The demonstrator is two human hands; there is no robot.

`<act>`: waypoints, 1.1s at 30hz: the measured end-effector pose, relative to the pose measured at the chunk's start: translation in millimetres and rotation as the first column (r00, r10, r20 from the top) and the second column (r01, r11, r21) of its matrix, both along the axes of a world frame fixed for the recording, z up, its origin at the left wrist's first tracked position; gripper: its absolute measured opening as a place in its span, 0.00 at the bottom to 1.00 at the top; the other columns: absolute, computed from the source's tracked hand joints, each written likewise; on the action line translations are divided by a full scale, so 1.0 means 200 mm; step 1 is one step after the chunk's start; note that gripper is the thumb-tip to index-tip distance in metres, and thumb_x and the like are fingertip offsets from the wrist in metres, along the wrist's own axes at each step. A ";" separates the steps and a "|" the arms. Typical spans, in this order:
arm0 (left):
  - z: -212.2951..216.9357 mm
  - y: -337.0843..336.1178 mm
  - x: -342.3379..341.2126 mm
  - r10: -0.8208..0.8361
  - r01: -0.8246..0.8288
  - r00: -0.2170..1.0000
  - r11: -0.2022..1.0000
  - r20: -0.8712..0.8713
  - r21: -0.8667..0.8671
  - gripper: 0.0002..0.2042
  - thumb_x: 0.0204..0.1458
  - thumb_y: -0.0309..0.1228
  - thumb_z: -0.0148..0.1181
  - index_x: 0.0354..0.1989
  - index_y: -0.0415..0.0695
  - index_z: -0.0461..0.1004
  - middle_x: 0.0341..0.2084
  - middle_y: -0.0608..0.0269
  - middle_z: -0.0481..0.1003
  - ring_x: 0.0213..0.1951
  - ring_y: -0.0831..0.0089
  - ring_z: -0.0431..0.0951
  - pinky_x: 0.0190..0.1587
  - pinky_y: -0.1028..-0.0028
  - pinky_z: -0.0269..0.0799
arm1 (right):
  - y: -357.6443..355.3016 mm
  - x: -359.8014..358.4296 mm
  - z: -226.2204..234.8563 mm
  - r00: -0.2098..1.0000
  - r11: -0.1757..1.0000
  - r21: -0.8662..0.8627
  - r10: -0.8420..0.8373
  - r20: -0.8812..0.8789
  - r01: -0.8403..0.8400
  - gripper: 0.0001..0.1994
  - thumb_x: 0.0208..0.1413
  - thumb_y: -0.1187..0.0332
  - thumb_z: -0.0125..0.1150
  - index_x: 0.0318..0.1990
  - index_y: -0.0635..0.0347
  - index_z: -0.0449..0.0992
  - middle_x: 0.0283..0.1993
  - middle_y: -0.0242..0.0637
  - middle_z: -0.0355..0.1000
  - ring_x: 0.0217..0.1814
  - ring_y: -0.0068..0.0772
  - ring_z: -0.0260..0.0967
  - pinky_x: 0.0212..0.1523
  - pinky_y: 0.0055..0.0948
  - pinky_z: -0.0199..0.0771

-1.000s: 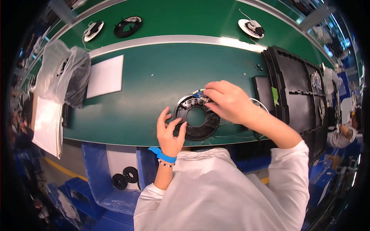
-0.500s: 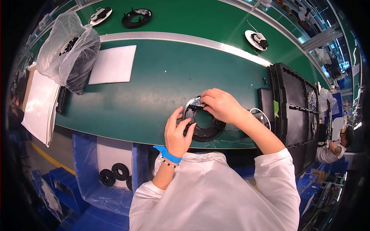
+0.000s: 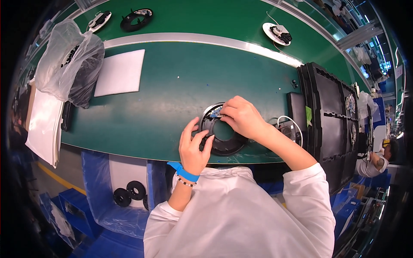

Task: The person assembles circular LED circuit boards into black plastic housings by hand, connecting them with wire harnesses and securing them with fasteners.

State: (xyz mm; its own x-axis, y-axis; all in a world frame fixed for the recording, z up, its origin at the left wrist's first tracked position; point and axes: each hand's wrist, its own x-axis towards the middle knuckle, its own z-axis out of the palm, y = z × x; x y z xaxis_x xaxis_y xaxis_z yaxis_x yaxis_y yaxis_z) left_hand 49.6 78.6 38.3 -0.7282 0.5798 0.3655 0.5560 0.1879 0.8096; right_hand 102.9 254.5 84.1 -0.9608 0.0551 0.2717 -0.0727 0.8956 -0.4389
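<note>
**Left hand (image 3: pixel 193 148) and right hand (image 3: pixel 243 116) meet at a black ring (image 3: pixel 228 148)**

The black ring lies flat on the green surface (image 3: pixel 159 112), near its front edge and just in front of the person's body. A circuit board (image 3: pixel 214 113) with blue and pale parts sits along the ring's upper left arc.

The hands are apart from each other. The left, with a blue wristband (image 3: pixel 188 175) and a beaded bracelet (image 3: pixel 186 183), has its fingers curved and spread at the ring's left side, thumb and forefinger over the rim; whether they grip it cannot be told. The right reaches over the ring from the other side, its fingertips drawn together at the board's right end; what lies between them is hidden.

To the right are a looped white cord (image 3: pixel 300 129), a dark case (image 3: pixel 297 107) and black trays (image 3: pixel 333 124). To the left, a white sheet (image 3: pixel 120 73) lies beside a clear plastic bag (image 3: pixel 56 69) holding small black pieces. Beyond the metal strip (image 3: pixel 189 38) stand two white discs (image 3: pixel 277 36) with fittings and another dark ring (image 3: pixel 127 23). Below, a blue bin (image 3: pixel 92 189) contains smaller rings (image 3: pixel 130 190).
</note>
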 end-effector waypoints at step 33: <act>0.00 0.01 0.00 0.028 -0.028 0.999 1.000 -0.020 0.003 0.09 0.36 0.22 0.62 0.28 0.36 0.73 0.45 0.51 0.68 0.40 0.60 0.72 0.41 0.70 0.69 | -0.06 -0.04 -0.05 0.991 0.990 0.070 -0.121 -0.054 0.125 0.05 0.35 0.75 0.62 0.21 0.61 0.71 0.24 0.34 0.65 0.29 0.37 0.63 0.29 0.33 0.67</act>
